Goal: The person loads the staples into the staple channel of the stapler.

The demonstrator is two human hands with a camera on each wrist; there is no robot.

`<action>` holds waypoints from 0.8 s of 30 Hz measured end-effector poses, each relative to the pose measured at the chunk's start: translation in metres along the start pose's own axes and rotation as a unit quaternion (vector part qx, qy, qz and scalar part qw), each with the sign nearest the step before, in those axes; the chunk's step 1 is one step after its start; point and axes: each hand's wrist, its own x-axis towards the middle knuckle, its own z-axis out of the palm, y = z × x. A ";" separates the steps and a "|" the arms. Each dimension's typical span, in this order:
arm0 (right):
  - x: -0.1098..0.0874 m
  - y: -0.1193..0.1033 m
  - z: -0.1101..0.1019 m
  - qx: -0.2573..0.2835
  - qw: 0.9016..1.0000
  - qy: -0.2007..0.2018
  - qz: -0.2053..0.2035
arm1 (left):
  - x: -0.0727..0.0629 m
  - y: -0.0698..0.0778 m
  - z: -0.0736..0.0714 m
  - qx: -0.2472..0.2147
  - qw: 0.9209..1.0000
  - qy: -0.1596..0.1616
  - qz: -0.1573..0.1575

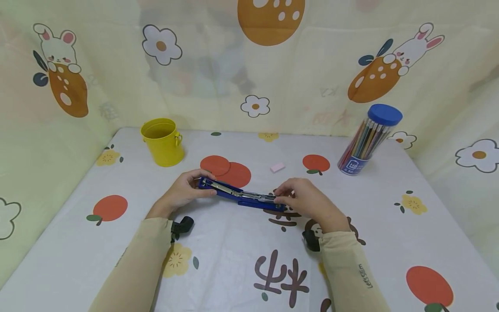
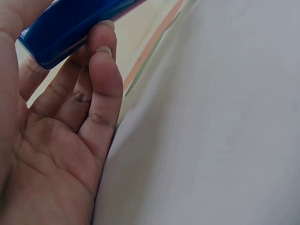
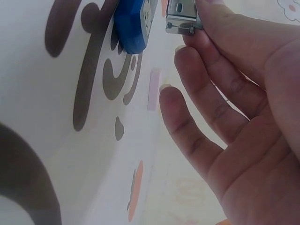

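Observation:
A blue stapler (image 1: 238,196) is spread open almost flat above the middle of the table, its metal inner parts facing up. Its left end is gripped between the thumb and fingers of my left hand (image 1: 186,190); the left wrist view shows the blue casing (image 2: 70,33) at the fingertips. At the other end, my right hand (image 1: 306,199) pinches the metal magazine (image 3: 183,16) between thumb and index finger. The right wrist view shows that metal part apart from the blue base (image 3: 131,28), with the other fingers loosely bent beside it.
A small pink block (image 1: 277,167) lies just beyond the stapler. At the back left stands a yellow bucket (image 1: 165,147). A clear jar of pencils with a blue lid (image 1: 385,115) stands at the back right. Patterned cloth (image 1: 210,86) hangs behind the table.

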 end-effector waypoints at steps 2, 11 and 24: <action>0.000 0.000 0.000 0.000 1.000 0.003 -0.004 | 0.000 0.000 0.000 -0.001 1.000 0.000 0.000; -0.001 -0.002 0.001 -0.004 1.000 0.004 0.000 | 0.000 0.000 0.000 0.001 1.000 0.000 0.000; 0.001 0.000 -0.001 -0.013 0.999 0.017 -0.033 | 0.000 0.001 0.000 0.000 1.000 0.001 -0.003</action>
